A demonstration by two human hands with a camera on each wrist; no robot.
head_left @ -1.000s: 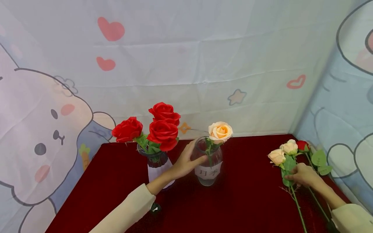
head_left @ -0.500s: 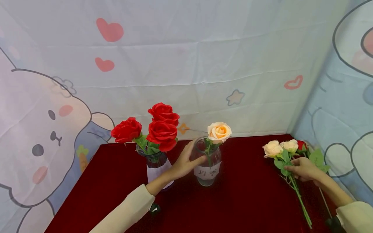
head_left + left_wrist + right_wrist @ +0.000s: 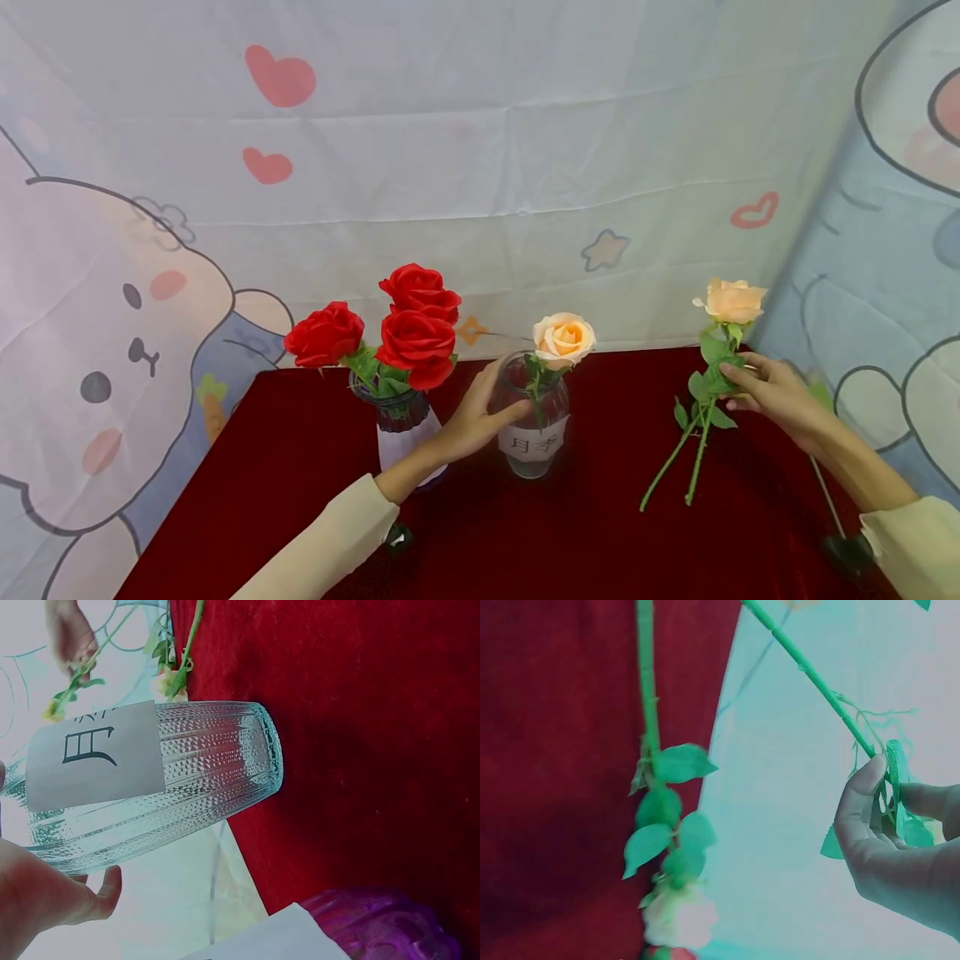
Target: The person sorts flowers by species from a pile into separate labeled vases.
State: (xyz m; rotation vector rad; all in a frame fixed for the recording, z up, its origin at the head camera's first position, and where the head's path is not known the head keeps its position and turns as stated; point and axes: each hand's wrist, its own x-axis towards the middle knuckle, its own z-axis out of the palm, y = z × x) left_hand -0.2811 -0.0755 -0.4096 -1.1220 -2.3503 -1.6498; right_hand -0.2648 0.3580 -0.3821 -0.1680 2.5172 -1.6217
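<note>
Near the table's (image 3: 585,533) far right corner, the right hand (image 3: 776,396) pinches a pale rose (image 3: 733,302) by its stem below the bloom, while the left hand (image 3: 474,421) clasps the jar (image 3: 534,446) near its rim.

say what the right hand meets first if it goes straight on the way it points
Beyond the peach rose it holds, the right hand would probably meet the printed backdrop; depth is hard to judge.
</note>
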